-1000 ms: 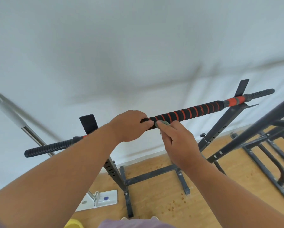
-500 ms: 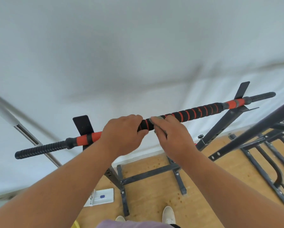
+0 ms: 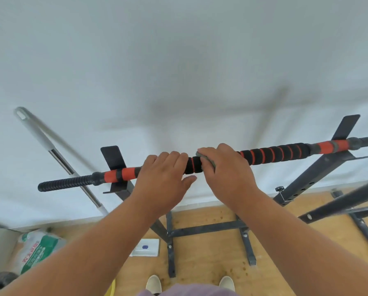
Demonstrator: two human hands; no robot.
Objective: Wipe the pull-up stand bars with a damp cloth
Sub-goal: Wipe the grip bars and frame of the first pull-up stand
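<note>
The pull-up bar [image 3: 272, 153], padded in black foam with orange rings, runs across the middle on two dark steel uprights. My left hand [image 3: 164, 178] grips the bar left of centre, fingers over the top and thumb below. Just to its right, my right hand [image 3: 225, 174] presses a small grey-green cloth [image 3: 206, 160] around the bar. Only an edge of the cloth shows beside the fingers. A short stretch of foam shows between the two hands.
A mop handle [image 3: 57, 154] leans on the white wall at left, its white head [image 3: 145, 247] on the wooden floor. A green-printed sack [image 3: 36, 251] sits low left. More dark frame bars [image 3: 339, 201] cross at right. My shoes [image 3: 154, 284] are below.
The view has tilted and moved closer, so the bar looks larger and more level. Both hands stay on the bar, the right hand with the cloth now wrapped further over the top.
</note>
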